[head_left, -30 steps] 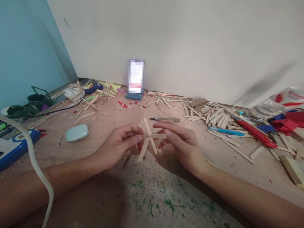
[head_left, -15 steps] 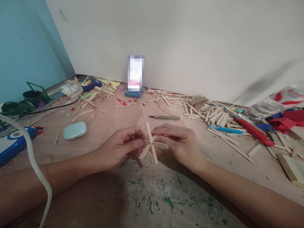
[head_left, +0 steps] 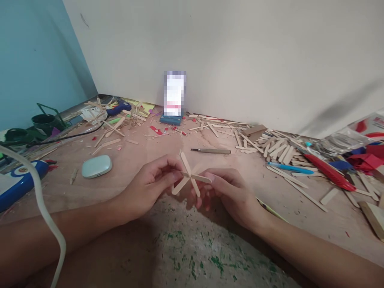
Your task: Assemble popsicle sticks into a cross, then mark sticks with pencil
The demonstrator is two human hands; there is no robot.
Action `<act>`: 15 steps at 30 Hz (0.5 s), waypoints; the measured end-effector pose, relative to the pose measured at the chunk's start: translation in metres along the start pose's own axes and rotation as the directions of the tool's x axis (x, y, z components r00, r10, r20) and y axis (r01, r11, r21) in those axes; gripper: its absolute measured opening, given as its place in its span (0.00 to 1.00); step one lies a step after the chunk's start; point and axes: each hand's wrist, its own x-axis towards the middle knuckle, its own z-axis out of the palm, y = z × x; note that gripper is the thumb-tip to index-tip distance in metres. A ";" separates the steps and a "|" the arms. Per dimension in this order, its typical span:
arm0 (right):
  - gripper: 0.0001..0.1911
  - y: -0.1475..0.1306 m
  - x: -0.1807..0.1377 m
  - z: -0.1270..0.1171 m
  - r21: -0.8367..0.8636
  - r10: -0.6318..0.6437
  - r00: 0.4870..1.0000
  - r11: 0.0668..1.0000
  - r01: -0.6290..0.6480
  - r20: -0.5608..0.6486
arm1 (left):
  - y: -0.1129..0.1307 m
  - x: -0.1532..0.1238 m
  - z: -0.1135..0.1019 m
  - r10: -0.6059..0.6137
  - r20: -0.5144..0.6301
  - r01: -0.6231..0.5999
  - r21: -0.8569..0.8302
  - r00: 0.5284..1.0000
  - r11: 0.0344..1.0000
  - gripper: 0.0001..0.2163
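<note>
Between my hands, above the table, is a star of crossed popsicle sticks [head_left: 194,186] with arms spreading from one middle point. My left hand [head_left: 157,176] pinches an arm on its left side between thumb and finger. The thumb and fingers of my right hand [head_left: 229,188] close on the tip of the arm pointing right; its other fingers curl below the star. Just beyond the hands, a thin craft knife [head_left: 211,151] with a grey-brown handle lies on the table.
Loose popsicle sticks [head_left: 276,148] pile up at the right, near a blue pen [head_left: 291,168] and a red cutter [head_left: 330,173]. A pale case [head_left: 96,166] lies left. A lit phone [head_left: 174,94] stands against the wall. A white cable [head_left: 45,208] crosses the left foreground.
My right hand has shifted its hold from behind the star to the tip of its right arm. The star has turned slightly. The view has moved a little.
</note>
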 end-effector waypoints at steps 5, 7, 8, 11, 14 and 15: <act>0.15 -0.002 -0.001 0.004 0.015 0.083 0.989 0.996 -0.085 0.121 | 0.002 -0.003 0.002 0.015 -0.071 -0.009 0.083 0.997 0.997 0.10; 0.16 -0.002 -0.001 0.005 0.021 0.062 0.994 0.998 -0.064 0.086 | 0.004 -0.005 0.002 0.060 -0.185 -0.042 0.096 0.981 0.994 0.12; 0.16 -0.002 -0.001 0.006 0.023 0.048 0.997 0.999 -0.049 0.063 | 0.005 -0.006 0.001 0.086 -0.247 -0.063 0.099 0.965 0.993 0.13; 0.16 -0.003 0.000 0.005 0.013 0.025 1.000 1.000 -0.025 0.012 | 0.012 -0.010 0.003 0.077 -0.260 -0.057 0.082 0.963 0.995 0.12; 0.17 -0.006 0.000 0.005 -0.018 0.025 1.000 1.000 -0.025 0.012 | 0.017 -0.015 0.008 -0.083 -0.055 0.085 0.028 0.995 0.996 0.23; 0.17 -0.006 0.000 0.006 -0.031 0.026 1.000 0.999 -0.026 0.015 | 0.017 -0.017 0.010 -0.134 0.003 0.134 0.004 0.991 0.991 0.24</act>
